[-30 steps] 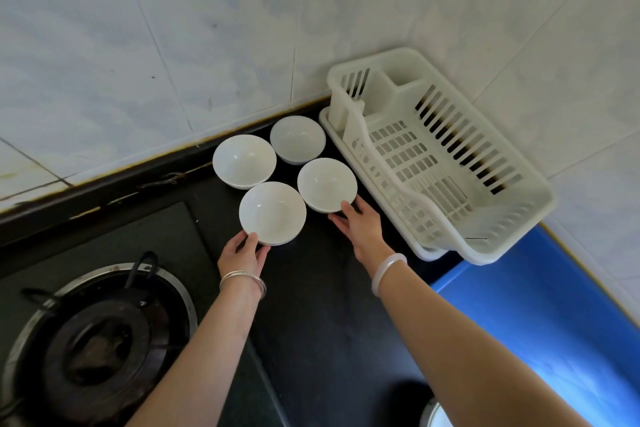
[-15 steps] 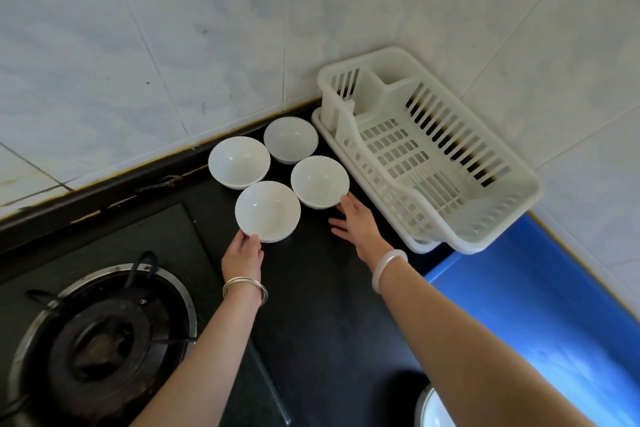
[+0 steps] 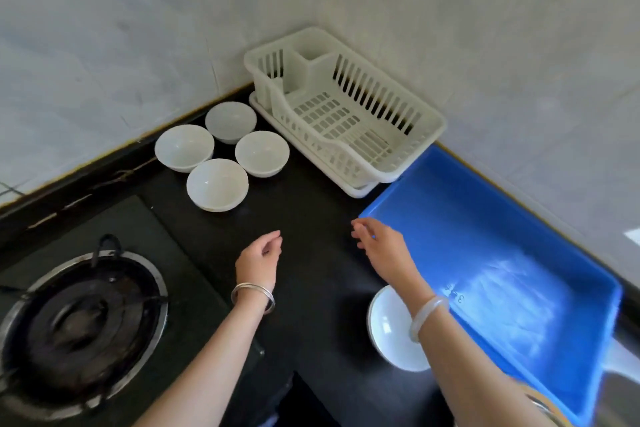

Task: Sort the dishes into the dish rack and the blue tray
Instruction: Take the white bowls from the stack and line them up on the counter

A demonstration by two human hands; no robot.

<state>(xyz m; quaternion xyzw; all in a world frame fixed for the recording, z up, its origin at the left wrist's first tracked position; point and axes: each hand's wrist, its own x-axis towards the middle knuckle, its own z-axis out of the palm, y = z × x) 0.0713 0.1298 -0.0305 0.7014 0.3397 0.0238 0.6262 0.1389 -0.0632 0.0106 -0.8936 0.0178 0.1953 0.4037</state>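
View from above a black kitchen counter set into a corner of pale tiled wall. Four white bowls sit upright in a tight cluster near the back wall, apparently touching or nearly touching one another. Just to their right stands an empty white dish rack on its drip base, and in front of that, along the right-hand wall, lies a blue tray with nothing in it. A fifth white dish sits on the counter close to the person, just beside the tray's near-left edge and partly hidden under the right forearm. A gas burner fills the lower left.

Both hands hover over the counter, well apart from the four bowls. The left hand has loosely curled fingers and holds nothing. The right hand hangs relaxed over the tray's near corner, also empty. Nothing has been sorted yet, judging by the bare rack and tray.

Likely risks from here: the right forearm and its pale bangle pass directly above the near dish, so a low reach forward could clip it and skid it across the counter. The clustered bowls are packed close – lifting one carelessly could knock its neighbour. Their smooth glazed sides look slippery for a one-handed pinch, and the left arm's path runs close to the burner – a snag there could jolt whatever it carries
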